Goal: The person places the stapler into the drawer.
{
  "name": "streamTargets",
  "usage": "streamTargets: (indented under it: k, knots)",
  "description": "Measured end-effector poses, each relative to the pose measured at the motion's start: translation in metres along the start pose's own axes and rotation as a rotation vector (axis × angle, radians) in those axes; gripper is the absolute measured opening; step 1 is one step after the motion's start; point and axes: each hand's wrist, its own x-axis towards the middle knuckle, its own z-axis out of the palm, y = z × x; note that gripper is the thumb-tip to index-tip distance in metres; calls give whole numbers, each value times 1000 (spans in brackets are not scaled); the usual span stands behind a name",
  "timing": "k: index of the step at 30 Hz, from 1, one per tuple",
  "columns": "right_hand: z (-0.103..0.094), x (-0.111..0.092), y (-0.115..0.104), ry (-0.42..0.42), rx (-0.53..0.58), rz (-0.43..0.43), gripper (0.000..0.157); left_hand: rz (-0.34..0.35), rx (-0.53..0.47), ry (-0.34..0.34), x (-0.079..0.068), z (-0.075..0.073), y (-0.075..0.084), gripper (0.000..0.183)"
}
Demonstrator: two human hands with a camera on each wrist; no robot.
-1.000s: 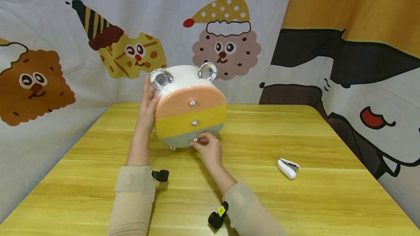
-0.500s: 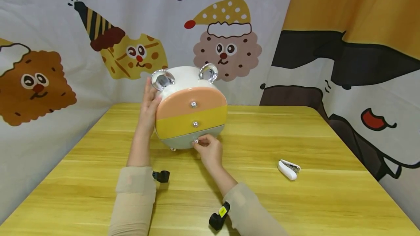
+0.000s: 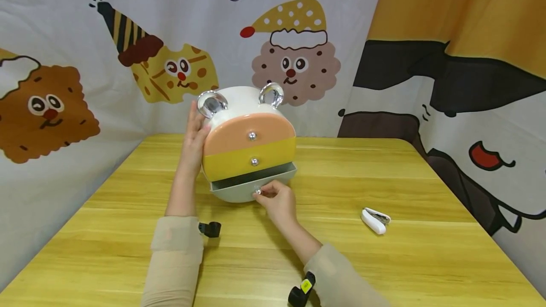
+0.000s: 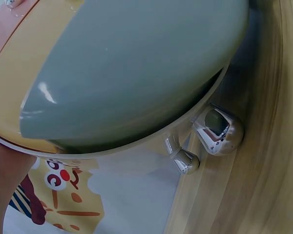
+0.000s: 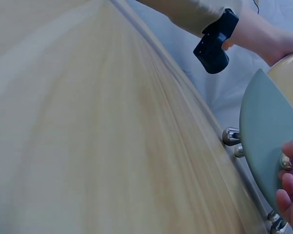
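A small round drawer box (image 3: 243, 96) with a white body, silver ears and short silver feet stands on the table. Its front has an orange drawer (image 3: 230, 131), a yellow drawer (image 3: 230, 162) and a grey-green drawer (image 3: 234, 192) at the bottom. The bottom drawer is pulled partly out; the dark gap above it shows no contents. My right hand (image 3: 278, 203) pinches that drawer's silver knob (image 5: 285, 161) between thumb and fingers. My left hand (image 3: 193, 142) rests flat along the box's left side, fingers pointing up below the left ear.
A white mini stapler (image 3: 375, 220) lies on the wooden table (image 3: 426, 259) to the right of the box. Behind the table hangs a curtain (image 3: 239, 51) printed with cartoon biscuits. Black wrist cameras sit on both sleeves.
The grey-green bottom drawer has slid out toward me, from closed to partly open. My right hand has moved back and slightly right with its knob. The left hand stays on the box's side.
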Motion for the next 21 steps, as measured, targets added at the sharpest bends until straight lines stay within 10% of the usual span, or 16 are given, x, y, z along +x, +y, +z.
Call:
streamTargets:
  k: [21]
  knots:
    - [-22, -16, -6, -93, -19, -33, 15, 0, -9, -12, 1, -1, -2, 67]
